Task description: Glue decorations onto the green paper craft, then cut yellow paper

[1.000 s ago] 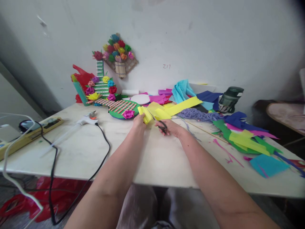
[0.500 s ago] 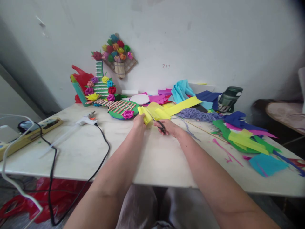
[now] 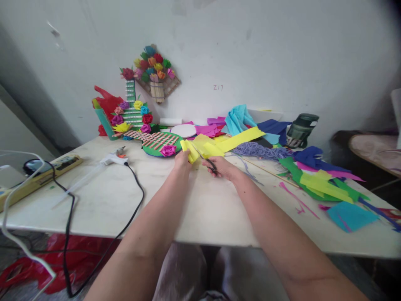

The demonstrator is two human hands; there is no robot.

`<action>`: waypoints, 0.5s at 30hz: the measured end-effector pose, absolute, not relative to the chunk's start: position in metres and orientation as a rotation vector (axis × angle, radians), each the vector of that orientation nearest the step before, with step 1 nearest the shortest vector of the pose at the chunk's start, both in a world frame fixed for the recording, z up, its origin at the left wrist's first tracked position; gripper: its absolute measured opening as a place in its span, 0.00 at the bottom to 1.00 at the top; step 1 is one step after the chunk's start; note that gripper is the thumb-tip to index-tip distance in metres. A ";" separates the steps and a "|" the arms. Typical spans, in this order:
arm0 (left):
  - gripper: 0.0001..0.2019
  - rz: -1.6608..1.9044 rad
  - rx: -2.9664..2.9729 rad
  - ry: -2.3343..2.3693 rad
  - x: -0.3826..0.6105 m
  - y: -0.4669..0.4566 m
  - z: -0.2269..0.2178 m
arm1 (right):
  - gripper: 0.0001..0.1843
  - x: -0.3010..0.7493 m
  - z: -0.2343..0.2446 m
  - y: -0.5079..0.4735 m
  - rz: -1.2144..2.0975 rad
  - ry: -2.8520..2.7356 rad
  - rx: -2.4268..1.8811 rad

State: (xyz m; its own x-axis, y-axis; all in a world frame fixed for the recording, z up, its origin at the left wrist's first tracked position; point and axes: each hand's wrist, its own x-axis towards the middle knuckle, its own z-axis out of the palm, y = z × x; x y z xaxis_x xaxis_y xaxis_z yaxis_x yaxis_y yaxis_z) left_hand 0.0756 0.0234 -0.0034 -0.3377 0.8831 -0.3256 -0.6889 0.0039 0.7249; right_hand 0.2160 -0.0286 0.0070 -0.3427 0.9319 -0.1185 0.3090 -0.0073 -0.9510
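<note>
Yellow crepe paper (image 3: 205, 144) lies across the middle of the table, its near end folded and lifted. My left hand (image 3: 183, 161) is closed on the left edge of that folded end. In my right hand (image 3: 222, 167) is a pair of scissors (image 3: 212, 166) with dark handles, fingers wrapped round the grips. The blades point up and left, over the yellow paper between my hands; whether they are apart is too small to tell. Just beyond my left hand lies a green guitar-shaped craft (image 3: 156, 142) with sticks and a pink paper flower (image 3: 168, 150).
Left of me are a glue gun (image 3: 114, 159), its black cord and a power strip (image 3: 40, 179). Purple yarn (image 3: 263, 151), coloured paper scraps (image 3: 326, 186) and a dark green bottle (image 3: 302, 130) are to the right. Flower crafts (image 3: 134, 115) stand at the back.
Both hands stay almost in place. The scissors and the folded end of the yellow paper have shifted very slightly.
</note>
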 end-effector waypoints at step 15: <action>0.06 1.662 0.265 0.995 0.074 0.028 -0.008 | 0.18 0.212 0.009 -0.033 1.386 -1.633 -1.299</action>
State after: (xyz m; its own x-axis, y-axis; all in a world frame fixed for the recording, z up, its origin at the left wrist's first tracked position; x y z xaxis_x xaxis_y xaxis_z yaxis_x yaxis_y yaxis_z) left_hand 0.0737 0.0282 -0.0077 -0.3495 0.8829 -0.3136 -0.6934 -0.0186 0.7203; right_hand 0.2120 -0.0327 0.0090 -0.3190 0.9388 -0.1301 0.2810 -0.0374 -0.9590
